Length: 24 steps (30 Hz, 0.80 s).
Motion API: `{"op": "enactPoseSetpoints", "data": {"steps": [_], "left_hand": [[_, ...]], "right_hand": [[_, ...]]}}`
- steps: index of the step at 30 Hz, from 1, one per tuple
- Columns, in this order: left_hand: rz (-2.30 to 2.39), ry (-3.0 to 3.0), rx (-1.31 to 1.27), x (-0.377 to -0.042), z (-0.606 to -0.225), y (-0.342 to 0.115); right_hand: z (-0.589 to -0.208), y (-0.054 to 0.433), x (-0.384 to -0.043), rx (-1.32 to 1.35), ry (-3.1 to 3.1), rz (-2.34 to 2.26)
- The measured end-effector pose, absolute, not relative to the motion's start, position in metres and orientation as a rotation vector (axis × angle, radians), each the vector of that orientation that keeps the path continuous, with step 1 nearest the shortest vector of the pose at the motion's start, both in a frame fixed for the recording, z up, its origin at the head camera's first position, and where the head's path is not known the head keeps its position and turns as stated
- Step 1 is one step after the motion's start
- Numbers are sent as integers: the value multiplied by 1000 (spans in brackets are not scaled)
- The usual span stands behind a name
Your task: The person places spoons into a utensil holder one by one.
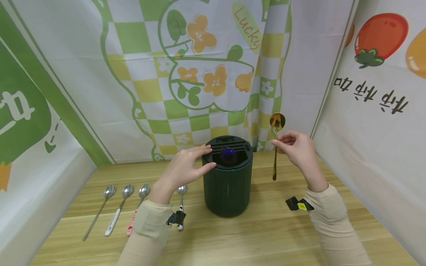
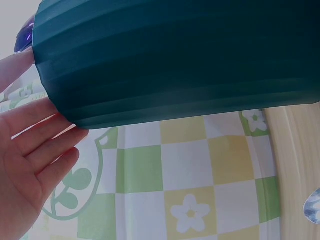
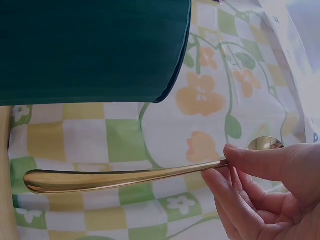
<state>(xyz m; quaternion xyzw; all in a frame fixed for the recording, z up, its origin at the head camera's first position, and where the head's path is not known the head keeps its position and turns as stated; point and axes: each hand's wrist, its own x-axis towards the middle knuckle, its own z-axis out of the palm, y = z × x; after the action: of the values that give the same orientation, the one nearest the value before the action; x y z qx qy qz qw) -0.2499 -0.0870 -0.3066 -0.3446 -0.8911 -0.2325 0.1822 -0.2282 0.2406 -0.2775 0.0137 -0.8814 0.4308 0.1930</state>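
Note:
A gold spoon (image 1: 274, 159) hangs upright in my right hand (image 1: 297, 149), bowl at the top and handle pointing down. Thumb and fingertips pinch it just below the bowl, as the right wrist view shows along the gold handle (image 3: 120, 180). To the left of it stands a dark green ribbed canister (image 1: 227, 192) with a slotted black top. Inside the top's opening sits a shiny, purplish round spoon bowl (image 1: 228, 156). My left hand (image 1: 183, 166) rests with extended fingers at the canister's upper left rim; in the left wrist view the fingertips (image 2: 80, 134) touch its edge.
Several spoons lie in a row on the wooden table (image 1: 233, 244) at left: a plain silver spoon (image 1: 100, 212), a white-handled spoon (image 1: 118, 212), a pink-handled spoon (image 1: 136, 210) partly behind the left arm, and a black-and-white-handled spoon (image 1: 181, 203). Printed cloth (image 1: 143, 66) hangs behind.

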Motion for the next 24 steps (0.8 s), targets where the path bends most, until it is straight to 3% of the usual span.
{"op": "enactPoseSetpoints", "data": {"steps": [24], "left_hand": [[-654, -2537, -967, -249, -306, -86]], "right_hand": [[-256, 222, -216, 186, -2372, 1086]]}}
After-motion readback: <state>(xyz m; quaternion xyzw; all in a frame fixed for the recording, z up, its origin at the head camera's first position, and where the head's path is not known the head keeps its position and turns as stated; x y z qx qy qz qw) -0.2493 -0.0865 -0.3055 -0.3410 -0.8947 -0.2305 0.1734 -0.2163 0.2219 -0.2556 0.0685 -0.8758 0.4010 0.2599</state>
